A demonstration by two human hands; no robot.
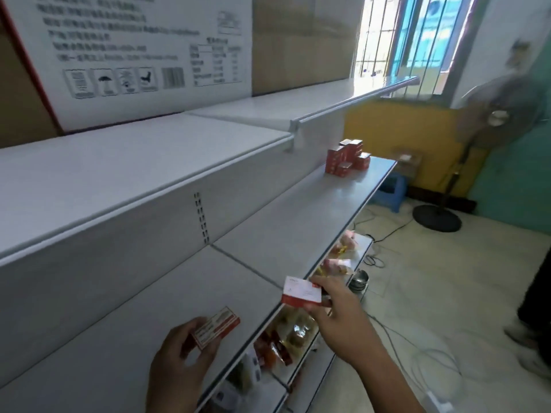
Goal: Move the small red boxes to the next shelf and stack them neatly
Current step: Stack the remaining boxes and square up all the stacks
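My left hand (179,368) holds a small red box (217,327) above the near section of the white shelf (149,338). My right hand (337,308) grips a second red and white box (301,292) over the shelf's front edge. A stack of several small red boxes (347,158) stands at the far end of the adjoining shelf section (298,216), against the back panel.
A lower shelf (362,251) holds snack packets (286,338). Large cartons (134,55) sit on the top shelf. On the floor to the right are cables, a standing fan (489,120) and a blue stool (390,192). A person's leg (533,308) shows at the right edge.
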